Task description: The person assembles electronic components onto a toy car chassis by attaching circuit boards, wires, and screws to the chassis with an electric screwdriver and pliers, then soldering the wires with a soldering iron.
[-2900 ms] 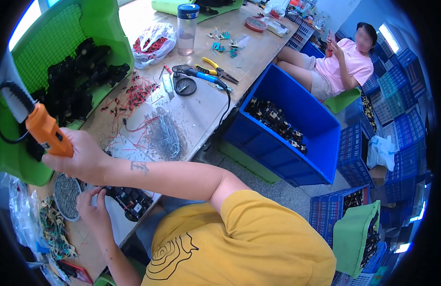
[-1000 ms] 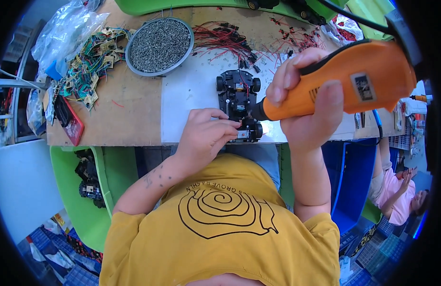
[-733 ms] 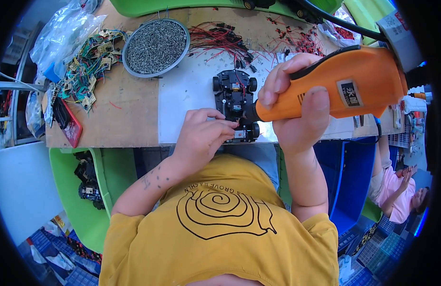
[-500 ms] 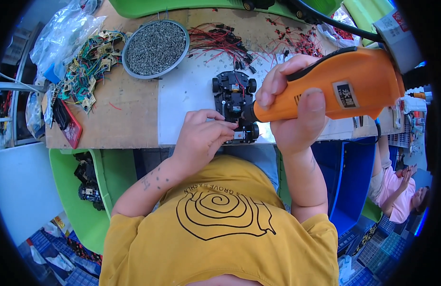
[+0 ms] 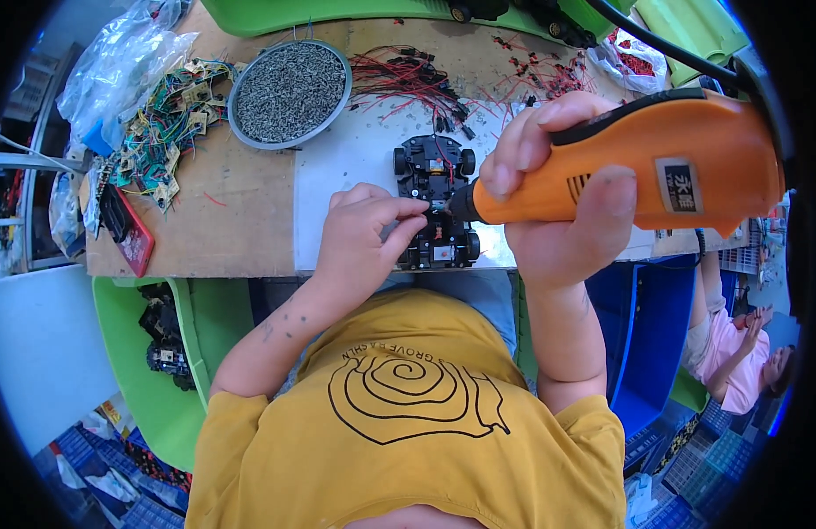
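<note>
A black toy car chassis (image 5: 433,166) with wheels lies on a white sheet (image 5: 324,194) at the table's near edge. My right hand (image 5: 558,189) grips an orange electric screwdriver (image 5: 664,167), held nearly level with its dark nose over the middle of the chassis. From the left, my left hand (image 5: 364,229) reaches to the same spot, its thumb and index finger brought together at the chassis beside the screwdriver's nose. Whatever lies between those fingertips is too small to make out. The driver's bit is hard to see.
A round tray of small screws (image 5: 289,93) stands beyond my left hand. Wired circuit boards (image 5: 165,132) are heaped left of it, near a red-edged flat object (image 5: 136,245). Red-and-black leads (image 5: 417,84) lie behind the chassis. Green bin (image 5: 143,379) and blue bin (image 5: 659,344) stand below the table.
My left fingertips have moved a little farther up the chassis, uncovering its near part. The screwdriver's body has shifted slightly right, its nose still over the chassis.
</note>
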Demonstrator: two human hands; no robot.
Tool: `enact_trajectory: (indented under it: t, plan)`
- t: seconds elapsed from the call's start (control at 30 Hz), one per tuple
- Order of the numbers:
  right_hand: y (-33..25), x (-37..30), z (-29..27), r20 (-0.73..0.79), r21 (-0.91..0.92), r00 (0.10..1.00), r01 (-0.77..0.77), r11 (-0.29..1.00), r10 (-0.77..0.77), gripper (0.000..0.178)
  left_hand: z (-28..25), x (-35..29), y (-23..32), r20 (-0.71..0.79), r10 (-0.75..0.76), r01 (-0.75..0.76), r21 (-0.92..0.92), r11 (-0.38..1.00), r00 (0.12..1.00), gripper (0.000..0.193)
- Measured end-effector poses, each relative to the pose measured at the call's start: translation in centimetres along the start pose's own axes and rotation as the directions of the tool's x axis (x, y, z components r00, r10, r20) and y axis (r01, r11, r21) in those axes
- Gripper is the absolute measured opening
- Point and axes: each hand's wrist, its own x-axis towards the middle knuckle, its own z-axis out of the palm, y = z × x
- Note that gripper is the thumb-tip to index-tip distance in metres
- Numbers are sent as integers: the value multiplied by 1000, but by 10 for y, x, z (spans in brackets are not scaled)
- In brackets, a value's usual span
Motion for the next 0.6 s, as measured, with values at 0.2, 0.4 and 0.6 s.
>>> enact_trajectory:
  t: [0.2, 0.4, 0.6]
  plan:
    - [-7, 1, 0, 78, -12, 995, -57, 998, 58, 57, 4, 7, 4, 20, 62, -63, 52, 997, 998, 12]
    - [0, -1, -1, 41, 6, 999, -23, 1000, 23, 55, 4, 6, 2, 32, 76, -77, 37, 996, 997, 11]
    - [6, -4, -8, -24, -29, 999, -28, 999, 27, 53, -1, -12, -3, 53, 135, -136, 12, 991, 989, 15]
